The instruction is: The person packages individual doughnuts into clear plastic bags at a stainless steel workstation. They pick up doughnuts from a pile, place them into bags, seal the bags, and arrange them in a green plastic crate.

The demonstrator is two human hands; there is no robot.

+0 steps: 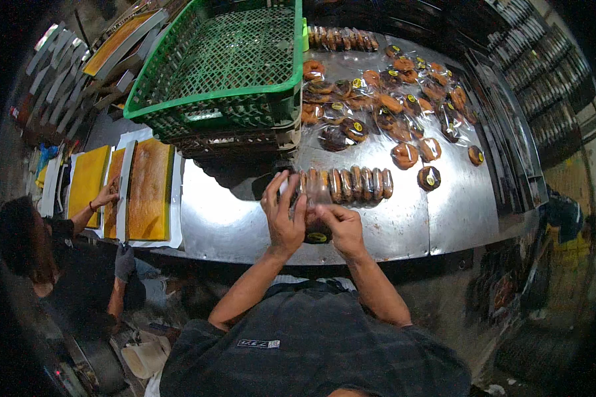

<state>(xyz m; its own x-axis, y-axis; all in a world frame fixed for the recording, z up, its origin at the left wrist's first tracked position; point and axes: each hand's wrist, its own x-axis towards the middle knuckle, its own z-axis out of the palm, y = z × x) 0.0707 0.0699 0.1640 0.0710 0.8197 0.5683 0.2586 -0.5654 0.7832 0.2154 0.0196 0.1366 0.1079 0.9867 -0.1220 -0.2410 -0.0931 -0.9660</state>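
Note:
Just above the near edge of the metal table, my two hands meet around a doughnut in a clear plastic bag (318,234), dark with a yellow and black label. The fingers of my left hand (285,221) point up along the bag's left side and partly curl over it. My right hand (342,228) pinches the plastic at its upper right with thumb and fingers. Directly beyond them stands a row of bagged doughnuts (357,184) set on edge, side by side; my left fingers cover its left end.
Many loose bagged doughnuts (404,155) lie across the metal table (397,228), with another upright row (343,39) at the back. Stacked crates, a green one (212,109) on top, stand left. Further left, a co-worker's hand (106,194) rests near sheet cakes (151,192).

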